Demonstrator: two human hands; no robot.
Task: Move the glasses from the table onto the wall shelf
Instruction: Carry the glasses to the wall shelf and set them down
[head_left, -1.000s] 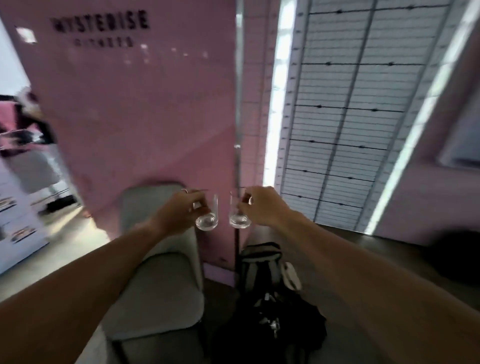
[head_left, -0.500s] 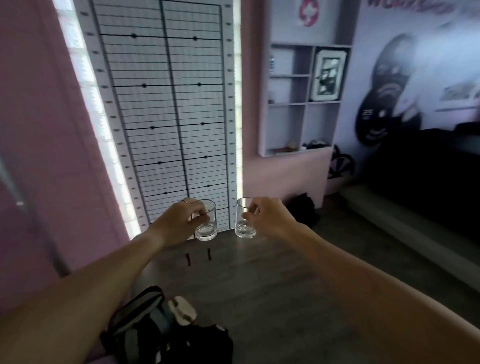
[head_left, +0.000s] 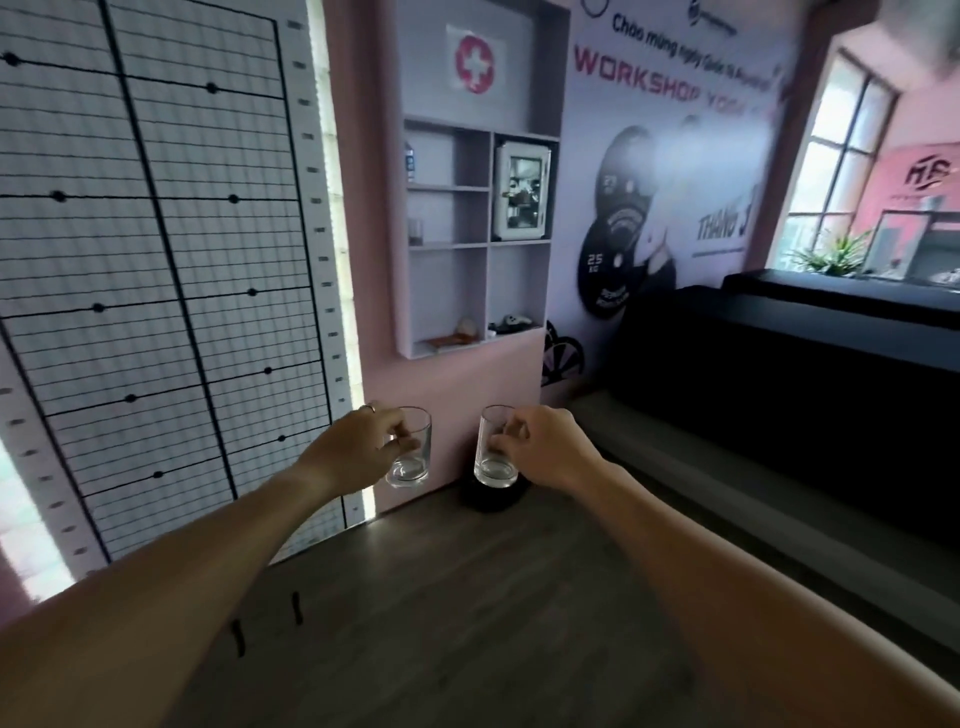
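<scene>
A: What do the two hands carry?
B: The left hand (head_left: 363, 449) is closed around a clear, empty glass (head_left: 410, 448), fingers wrapped about its side; a ring shows on one finger. The right hand (head_left: 545, 448) is likewise closed around a second clear glass (head_left: 493, 447), gripping it from the right. Both glasses are upright, held in the air side by side with a gap between them, above the dark wooden floor (head_left: 467, 597).

A: Where is the shelf relative to the glasses?
B: The wall shelf (head_left: 475, 244) hangs on the pink wall (head_left: 452, 395), farther away and higher than the glasses, roughly centred above them. It is divided into open compartments. A framed white box (head_left: 521, 192) fills the upper right compartment; a small dark container (head_left: 415, 231) stands at the left of a middle compartment; small objects, too blurred to identify, lie in the two lowest compartments.

A: What else is shown?
B: A lined white panel (head_left: 156, 260) covers the left wall; a poster (head_left: 665, 171) and a dark bench (head_left: 779, 364) occupy the right.
</scene>
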